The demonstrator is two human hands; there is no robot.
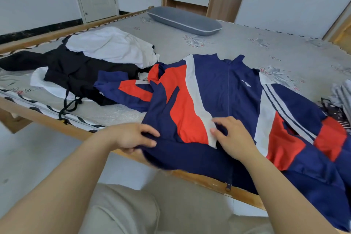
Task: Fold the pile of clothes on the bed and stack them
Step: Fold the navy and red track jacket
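A navy, red and white zip jacket (pixel 224 89) lies spread over the near side of the bed (pixel 209 43), its hem hanging over the wooden edge. My left hand (pixel 133 137) grips the navy hem at its left corner. My right hand (pixel 233 137) pinches a fold of the fabric by the white stripe. To the left lies a loose pile: a black garment (pixel 76 74) with drawstrings and a white garment (pixel 114 45) on top of it.
A grey pillow (pixel 184 21) lies at the far side of the bed. More striped and patterned clothes (pixel 341 93) sit at the right edge. The wooden bed frame (pixel 47 119) runs along the front; a door and a drawer unit stand behind.
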